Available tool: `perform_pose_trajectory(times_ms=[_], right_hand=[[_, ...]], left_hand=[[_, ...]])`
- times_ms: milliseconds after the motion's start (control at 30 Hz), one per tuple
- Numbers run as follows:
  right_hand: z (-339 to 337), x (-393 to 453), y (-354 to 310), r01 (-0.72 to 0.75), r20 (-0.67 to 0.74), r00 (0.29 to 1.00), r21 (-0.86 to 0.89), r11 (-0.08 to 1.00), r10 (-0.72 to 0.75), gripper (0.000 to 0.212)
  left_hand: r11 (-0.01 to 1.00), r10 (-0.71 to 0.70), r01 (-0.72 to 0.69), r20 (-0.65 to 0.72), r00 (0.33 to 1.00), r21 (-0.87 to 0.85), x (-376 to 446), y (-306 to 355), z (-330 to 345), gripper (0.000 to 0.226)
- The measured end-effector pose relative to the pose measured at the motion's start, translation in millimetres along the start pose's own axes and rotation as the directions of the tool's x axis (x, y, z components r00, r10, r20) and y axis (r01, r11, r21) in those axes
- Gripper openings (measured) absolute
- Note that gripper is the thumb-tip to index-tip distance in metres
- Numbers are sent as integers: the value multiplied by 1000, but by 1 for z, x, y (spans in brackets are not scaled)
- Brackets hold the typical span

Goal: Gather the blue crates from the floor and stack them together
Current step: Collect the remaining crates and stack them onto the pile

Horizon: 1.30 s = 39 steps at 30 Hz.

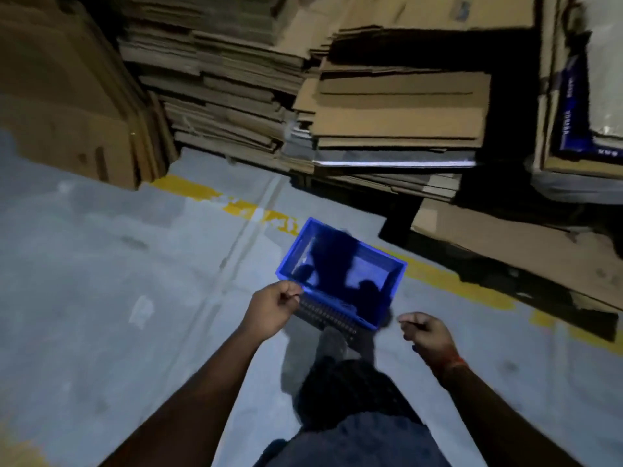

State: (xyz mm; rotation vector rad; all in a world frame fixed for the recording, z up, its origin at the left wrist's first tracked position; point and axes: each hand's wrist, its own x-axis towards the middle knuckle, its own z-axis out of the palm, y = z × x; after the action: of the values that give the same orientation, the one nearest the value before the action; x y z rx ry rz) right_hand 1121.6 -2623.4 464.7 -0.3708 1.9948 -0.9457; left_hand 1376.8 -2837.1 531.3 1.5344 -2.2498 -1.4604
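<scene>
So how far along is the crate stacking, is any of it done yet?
No stack shows yet. In hand: the left hand grips the near rim of one blue crate, near the yellow floor line. The right hand is curled and holds nothing. Left: carrying this crate to others, none of which are in view.

I see a dim, bluish picture, lit from behind me, so my dark shadow falls into the blue crate (pixel 340 274) and onto the grey floor (pixel 101 264). Everything looks soft and smeared, both hands blurred. The cardboard stacks (pixel 387 112) bend toward the wide-angle edges and sink into black gaps.
</scene>
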Motion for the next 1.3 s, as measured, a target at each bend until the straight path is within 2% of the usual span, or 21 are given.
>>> perform_pose_trajectory(times_ms=[167, 233, 333, 433, 533, 600, 767, 833, 900, 933, 967, 1067, 1133, 1200, 1300], right_hand=[[44, 61, 9, -153, -105, 982, 30, 988, 155, 13], [60, 89, 10, -165, -123, 979, -16, 986, 162, 11], [80, 135, 18, -176, -181, 971, -88, 980, 158, 10], [101, 183, 42, -175, -231, 962, -117, 978, 145, 11], [124, 235, 88, -152, -307, 947, -189, 970, 89, 8], [134, 275, 130, -179, -325, 941, -230, 957, 98, 6], [142, 370, 219, -395, -430, 858, -205, 896, 280, 20], [142, 393, 231, -436, -480, 822, -186, 881, 305, 20], [142, 411, 238, -460, -497, 810, -205, 864, 313, 23], [143, 419, 249, -471, -486, 813, -223, 853, 322, 26], [142, 427, 260, -472, -460, 825, -240, 848, 329, 28], [140, 446, 296, -382, -406, 872, -210, 900, 275, 27], [137, 450, 302, -340, -378, 886, -141, 930, 267, 28], [134, 437, 287, -313, -372, 892, -93, 945, 259, 26], [126, 398, 267, -315, -383, 879, -20, 949, 284, 26]], left_hand=[[996, -40, 40, -2, 999, 81, 97, -25, 1, 18], [992, -55, 56, -16, 998, 117, 133, -43, 7, 21], [977, 31, -27, -15, 999, 212, 188, -78, 21, 26], [968, 42, -40, -1, 999, 247, 248, -119, 43, 28], [952, 6, -6, 1, 1000, 306, 312, -172, 73, 21], [935, -19, 15, 7, 1000, 356, 356, -208, 97, 26], [865, -18, 20, -9, 1000, 501, 450, -261, 150, 27], [781, -81, 54, 16, 997, 622, 490, -290, 167, 26], [697, -170, 74, 65, 983, 713, 522, -317, 181, 48], [694, -207, 86, 84, 975, 715, 530, -322, 185, 59], [717, -242, 106, 104, 965, 688, 534, -322, 188, 59], [733, -374, 230, 97, 922, 640, 547, -319, 197, 38], [794, -322, 191, 133, 937, 577, 550, -319, 188, 36], [871, -178, 76, 168, 970, 485, 546, -312, 173, 39], [872, -31, -74, 206, 978, 484, 523, -290, 143, 26]])
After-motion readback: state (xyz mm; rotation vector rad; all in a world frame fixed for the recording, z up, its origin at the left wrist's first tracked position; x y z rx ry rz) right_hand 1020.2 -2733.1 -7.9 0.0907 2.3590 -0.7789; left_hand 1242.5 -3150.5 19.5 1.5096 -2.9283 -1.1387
